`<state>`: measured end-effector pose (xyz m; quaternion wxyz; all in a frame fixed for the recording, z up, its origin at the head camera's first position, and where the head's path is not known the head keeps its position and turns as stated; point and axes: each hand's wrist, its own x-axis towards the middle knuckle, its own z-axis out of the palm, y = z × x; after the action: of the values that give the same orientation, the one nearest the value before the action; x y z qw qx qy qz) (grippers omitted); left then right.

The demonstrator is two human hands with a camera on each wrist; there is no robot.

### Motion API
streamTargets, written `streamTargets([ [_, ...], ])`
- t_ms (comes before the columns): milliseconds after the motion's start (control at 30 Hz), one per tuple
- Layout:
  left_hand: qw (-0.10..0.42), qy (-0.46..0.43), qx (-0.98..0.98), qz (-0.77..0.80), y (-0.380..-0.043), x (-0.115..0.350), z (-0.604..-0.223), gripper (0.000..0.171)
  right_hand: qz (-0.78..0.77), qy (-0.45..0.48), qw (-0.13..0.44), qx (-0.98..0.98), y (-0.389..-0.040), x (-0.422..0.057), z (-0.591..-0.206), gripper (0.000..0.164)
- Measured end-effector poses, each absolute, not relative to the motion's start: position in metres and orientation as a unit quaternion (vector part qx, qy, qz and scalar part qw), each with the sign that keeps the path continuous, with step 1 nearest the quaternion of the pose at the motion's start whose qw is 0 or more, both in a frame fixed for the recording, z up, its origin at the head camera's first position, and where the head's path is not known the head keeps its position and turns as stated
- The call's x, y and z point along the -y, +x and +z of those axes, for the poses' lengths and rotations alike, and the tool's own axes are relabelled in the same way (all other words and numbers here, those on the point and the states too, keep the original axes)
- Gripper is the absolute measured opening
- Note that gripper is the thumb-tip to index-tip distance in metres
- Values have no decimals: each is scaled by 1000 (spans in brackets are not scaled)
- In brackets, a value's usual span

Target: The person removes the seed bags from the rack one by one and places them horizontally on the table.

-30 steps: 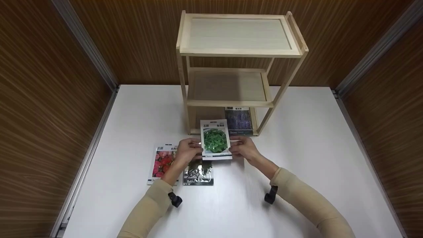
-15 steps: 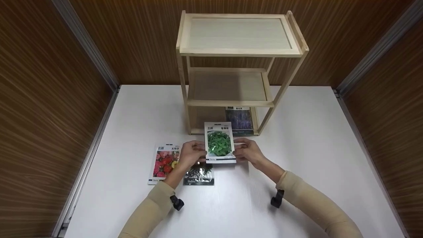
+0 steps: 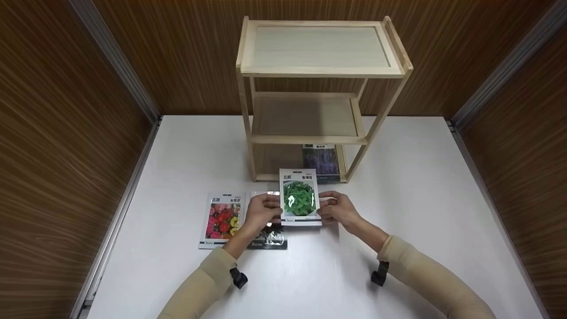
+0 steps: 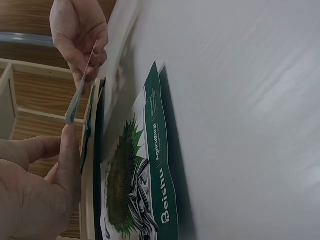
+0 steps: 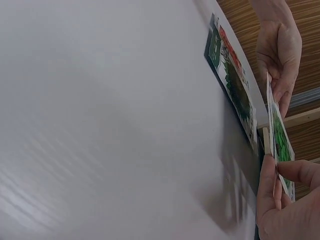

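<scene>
Left hand (image 3: 261,211) and right hand (image 3: 341,211) pinch the leafy packet (image 3: 299,199) at nine and three o'clock, just six-o'clockward of the shelf (image 3: 308,139). The left wrist view shows the sunflower packet (image 4: 127,185) bloom, mostly hand-covered in the head view.

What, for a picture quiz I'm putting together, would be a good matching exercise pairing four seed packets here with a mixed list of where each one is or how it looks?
Packets
1. red-flower packet
2. green-leaf packet
3. purple-flower packet
4. sunflower packet

Places and states
A. lying on the lowest shelf of the wooden rack
B. lying on the white table, with a wide green band along one end
C. pinched by the left hand and the right hand
D. leftmost packet in the head view

Pairs
1-D, 2-C, 3-A, 4-B
</scene>
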<state>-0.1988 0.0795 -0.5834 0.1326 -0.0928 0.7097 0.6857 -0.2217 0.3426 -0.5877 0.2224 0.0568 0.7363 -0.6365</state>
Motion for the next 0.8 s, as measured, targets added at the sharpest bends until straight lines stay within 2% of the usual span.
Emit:
streamTargets([
  [800,141,-100,-716,676,-168,-100,-598,38,-598,81,226,-764,-193,-361,-594,54],
])
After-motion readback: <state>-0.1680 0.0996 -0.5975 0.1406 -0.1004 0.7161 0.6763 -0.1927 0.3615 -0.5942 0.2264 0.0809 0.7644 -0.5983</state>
